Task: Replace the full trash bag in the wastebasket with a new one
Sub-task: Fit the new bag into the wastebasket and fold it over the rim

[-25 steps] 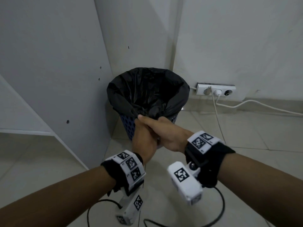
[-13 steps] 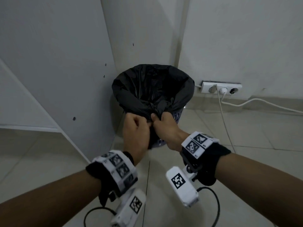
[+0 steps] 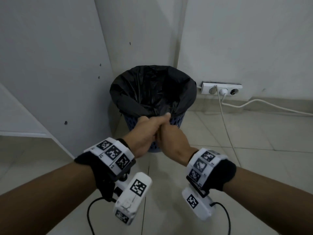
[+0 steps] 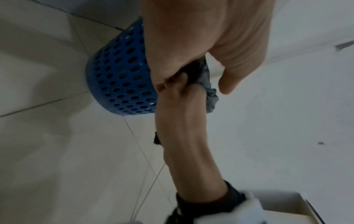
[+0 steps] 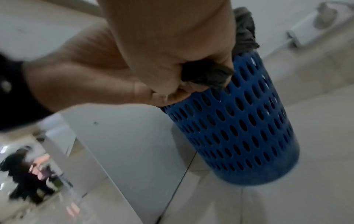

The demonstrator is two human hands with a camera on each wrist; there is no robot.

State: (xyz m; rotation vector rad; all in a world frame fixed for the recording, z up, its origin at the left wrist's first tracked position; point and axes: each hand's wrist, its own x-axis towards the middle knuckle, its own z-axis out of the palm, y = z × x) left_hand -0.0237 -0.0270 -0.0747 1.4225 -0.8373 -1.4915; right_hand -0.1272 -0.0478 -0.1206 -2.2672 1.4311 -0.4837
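Note:
A black trash bag [image 3: 152, 92] lines a blue perforated wastebasket [image 3: 131, 123] standing in the corner. Both hands meet at the basket's near rim. My left hand [image 3: 152, 124] lies over my right hand [image 3: 169, 136], fingers curled on gathered bag plastic. In the right wrist view, the right hand's fingers pinch a bunched piece of the bag [image 5: 206, 74] against the wastebasket [image 5: 239, 128]. In the left wrist view, a crumpled tail of the bag [image 4: 208, 94] hangs between the two hands beside the wastebasket [image 4: 118, 78]. The inside of the bag is dark.
A white cabinet panel [image 3: 50, 73] stands close on the basket's left. A white power strip [image 3: 221, 89] sits on the wall to the right, its cable [image 3: 227, 126] trailing over the tiled floor. Another person [image 5: 25, 171] shows far off in the right wrist view.
Half a second ago the hands pinched the bag side by side at the rim. Now the left hand has crossed over the right, still holding the plastic.

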